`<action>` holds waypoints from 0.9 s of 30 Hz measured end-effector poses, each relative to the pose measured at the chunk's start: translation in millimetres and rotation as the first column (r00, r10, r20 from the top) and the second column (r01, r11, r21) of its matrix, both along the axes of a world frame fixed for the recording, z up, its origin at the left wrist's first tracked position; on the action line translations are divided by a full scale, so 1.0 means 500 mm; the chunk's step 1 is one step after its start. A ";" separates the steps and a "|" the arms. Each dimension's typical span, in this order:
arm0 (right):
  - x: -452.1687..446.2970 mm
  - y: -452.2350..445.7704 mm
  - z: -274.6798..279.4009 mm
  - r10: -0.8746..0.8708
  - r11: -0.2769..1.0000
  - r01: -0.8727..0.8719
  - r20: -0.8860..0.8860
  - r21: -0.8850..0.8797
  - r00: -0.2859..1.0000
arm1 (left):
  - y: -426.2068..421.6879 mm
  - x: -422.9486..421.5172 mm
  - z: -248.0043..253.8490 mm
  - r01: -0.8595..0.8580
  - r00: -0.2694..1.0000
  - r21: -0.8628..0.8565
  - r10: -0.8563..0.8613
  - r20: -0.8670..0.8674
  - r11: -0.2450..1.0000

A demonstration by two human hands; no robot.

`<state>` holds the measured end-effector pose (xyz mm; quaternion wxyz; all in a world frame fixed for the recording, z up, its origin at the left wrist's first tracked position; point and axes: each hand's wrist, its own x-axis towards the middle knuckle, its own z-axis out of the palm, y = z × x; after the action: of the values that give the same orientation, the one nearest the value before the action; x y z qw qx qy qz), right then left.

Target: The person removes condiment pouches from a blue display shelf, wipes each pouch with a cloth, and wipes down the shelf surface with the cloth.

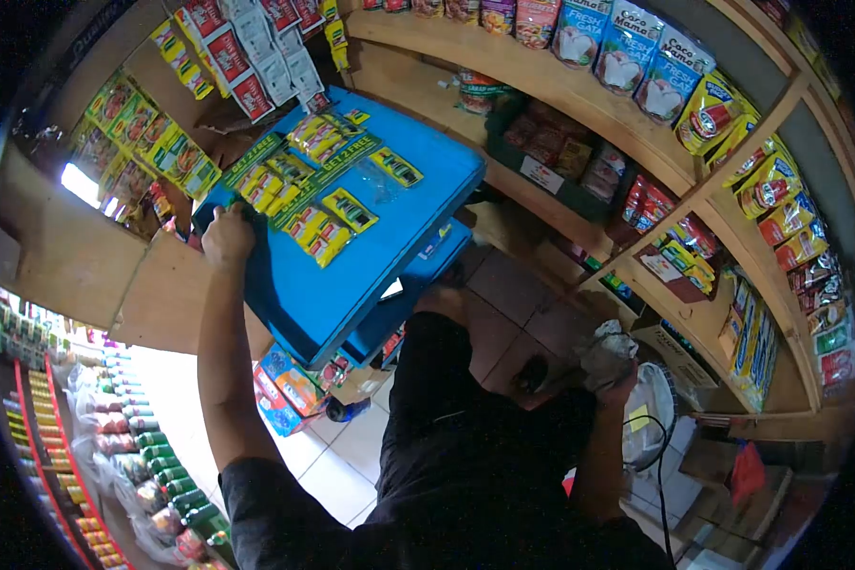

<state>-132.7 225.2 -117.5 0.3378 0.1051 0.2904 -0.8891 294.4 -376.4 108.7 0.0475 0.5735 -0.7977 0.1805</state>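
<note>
My left hand [227, 236] is closed at the left edge of the blue table [285, 275], its fingers at a small green thing beside the yellow packets. Yellow sachet packs [318, 237] and green promo strips lie on the blue top, with a clear plastic wrapper next to them. Low on the right, my right hand [617, 385] is wrapped round a crumpled greyish cloth or bag [608, 353], near a white round container [648, 408].
Wooden shelves [627, 142] with pouches and sachets curve along the right. Sachet strips [242, 57] hang at the upper left. Bottles [166, 470] line the lower left. Cartons [290, 389] stand under the blue table, and a black cable [663, 475] hangs at the lower right.
</note>
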 end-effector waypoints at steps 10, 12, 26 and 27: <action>-0.008 -0.005 -0.017 -0.018 0.999 0.022 -0.117 0.030 0.993 | -0.077 0.103 -0.100 0.219 0.970 -0.381 -0.244 -0.017 0.898; -0.006 0.002 -0.022 -0.040 0.998 0.045 -0.125 0.034 0.991 | -0.062 0.119 -0.106 0.270 0.851 -0.389 -0.407 -0.332 0.881; -0.014 -0.086 0.026 0.038 0.995 -0.057 -0.228 -0.080 0.973 | 0.613 -0.280 0.033 0.929 -0.249 -0.269 0.967 0.060 0.256; 0.004 -0.106 0.097 0.065 0.974 -0.099 -0.169 -0.202 0.983 | 0.624 -0.301 0.034 0.941 -0.166 -0.284 0.983 0.080 0.182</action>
<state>-130.8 172.1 -69.1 0.3587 -0.0155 0.2256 -0.9056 144.0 -64.3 125.5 -0.2513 -0.0294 0.0287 0.9670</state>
